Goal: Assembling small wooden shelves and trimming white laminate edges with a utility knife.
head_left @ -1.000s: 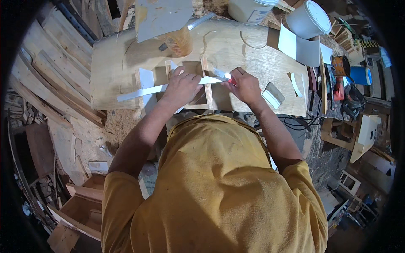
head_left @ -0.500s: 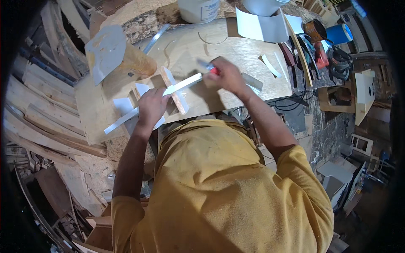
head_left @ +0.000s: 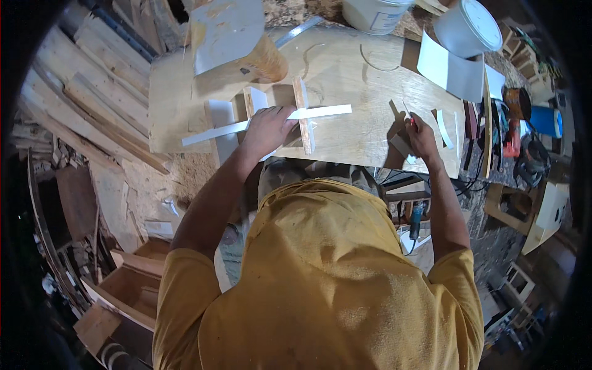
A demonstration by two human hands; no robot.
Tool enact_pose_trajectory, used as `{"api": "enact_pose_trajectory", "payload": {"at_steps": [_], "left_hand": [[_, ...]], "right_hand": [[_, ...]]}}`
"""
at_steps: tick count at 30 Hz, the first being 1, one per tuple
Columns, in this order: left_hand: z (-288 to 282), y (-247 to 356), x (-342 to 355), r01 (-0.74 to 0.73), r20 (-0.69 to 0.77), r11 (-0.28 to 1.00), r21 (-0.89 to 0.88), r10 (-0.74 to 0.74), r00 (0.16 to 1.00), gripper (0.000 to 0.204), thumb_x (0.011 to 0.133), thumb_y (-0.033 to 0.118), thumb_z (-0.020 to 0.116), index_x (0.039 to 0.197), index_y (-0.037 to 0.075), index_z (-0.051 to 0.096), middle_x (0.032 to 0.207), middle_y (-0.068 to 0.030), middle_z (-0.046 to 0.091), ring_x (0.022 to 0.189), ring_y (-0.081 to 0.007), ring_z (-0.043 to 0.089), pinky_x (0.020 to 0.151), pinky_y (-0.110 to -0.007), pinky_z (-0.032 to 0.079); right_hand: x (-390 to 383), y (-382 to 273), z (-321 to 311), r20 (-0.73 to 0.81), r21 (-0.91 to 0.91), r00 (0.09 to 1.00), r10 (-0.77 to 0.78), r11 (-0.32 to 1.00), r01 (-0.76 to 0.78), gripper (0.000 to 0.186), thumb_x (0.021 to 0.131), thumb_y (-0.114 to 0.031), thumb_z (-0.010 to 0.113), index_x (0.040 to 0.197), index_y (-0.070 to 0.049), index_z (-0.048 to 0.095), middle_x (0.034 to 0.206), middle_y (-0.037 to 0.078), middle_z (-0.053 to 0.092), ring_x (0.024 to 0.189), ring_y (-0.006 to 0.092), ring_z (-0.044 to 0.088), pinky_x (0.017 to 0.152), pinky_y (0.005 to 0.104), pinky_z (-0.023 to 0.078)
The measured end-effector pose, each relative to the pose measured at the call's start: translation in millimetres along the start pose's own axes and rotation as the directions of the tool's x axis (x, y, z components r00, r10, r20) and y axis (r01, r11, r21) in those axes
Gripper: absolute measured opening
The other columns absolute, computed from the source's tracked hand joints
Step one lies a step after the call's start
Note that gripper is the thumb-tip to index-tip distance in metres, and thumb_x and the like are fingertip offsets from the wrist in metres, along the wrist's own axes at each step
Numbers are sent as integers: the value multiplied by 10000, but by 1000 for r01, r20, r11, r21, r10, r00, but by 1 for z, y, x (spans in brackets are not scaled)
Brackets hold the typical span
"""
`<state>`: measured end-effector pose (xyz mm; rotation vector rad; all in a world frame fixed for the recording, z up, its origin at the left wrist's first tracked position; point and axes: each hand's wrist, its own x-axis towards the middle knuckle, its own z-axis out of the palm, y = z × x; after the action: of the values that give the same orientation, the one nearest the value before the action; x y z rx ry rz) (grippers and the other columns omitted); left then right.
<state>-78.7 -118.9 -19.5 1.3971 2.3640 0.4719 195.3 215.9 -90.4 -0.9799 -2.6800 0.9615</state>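
Note:
My left hand [head_left: 269, 131] grips a long white strip [head_left: 330, 111] from above. The strip lies across the tops of white-faced boards with bare wood edges, the rightmost board [head_left: 304, 132] standing under its right part. To the right and apart from the strip, my right hand [head_left: 422, 139] is closed round a red-handled knife [head_left: 407, 111], its thin blade pointing away from me. Beneath all this is a plywood sheet [head_left: 364, 132]. Beside the right hand lies a short curved white offcut [head_left: 444, 128].
A tall container with a stained flat piece [head_left: 228, 31] on it stands behind the boards. White buckets [head_left: 376, 15] are at the back. A curved white sheet [head_left: 453, 68], a red tool [head_left: 512, 139] and a blue can [head_left: 549, 122] crowd the right. Timber [head_left: 86, 117] is stacked at left.
My right hand has moved with the knife from beside the strip's end to the right, lower over the plywood. The left hand still holds the strip. The whole view has shifted.

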Motion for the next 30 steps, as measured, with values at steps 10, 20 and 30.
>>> {"api": "enact_pose_trajectory", "payload": {"at_steps": [10,20,30], "left_hand": [[31,52,-63,141,-405,891,-431,-330,853,337,842,220,660,1109,24,600,1013,-159,626,950,-350,584,847,-438,468],[99,81,-40,115,-163,399,-910,-599,784,623,870,254,619,1346,-85,401,1355,-285,463,1263,-403,455,1070,-411,357],[100,87,-21,30,-258,376,-926,-692,674,669,821,224,669,1350,-73,388,1267,-282,504,1207,-394,489,1035,-425,377]], "right_hand": [[-7,-123,-69,366,-108,929,-63,988,110,359,946,-137,510,1295,-52,510,1020,258,633,947,387,632,822,397,493],[40,-293,-32,816,-177,503,-286,704,688,437,934,-117,545,1366,-87,485,1008,227,652,902,365,645,772,428,507],[69,-305,-7,856,12,214,-471,431,902,532,900,-20,569,1407,-71,415,1055,190,649,906,296,657,828,390,529]]}}
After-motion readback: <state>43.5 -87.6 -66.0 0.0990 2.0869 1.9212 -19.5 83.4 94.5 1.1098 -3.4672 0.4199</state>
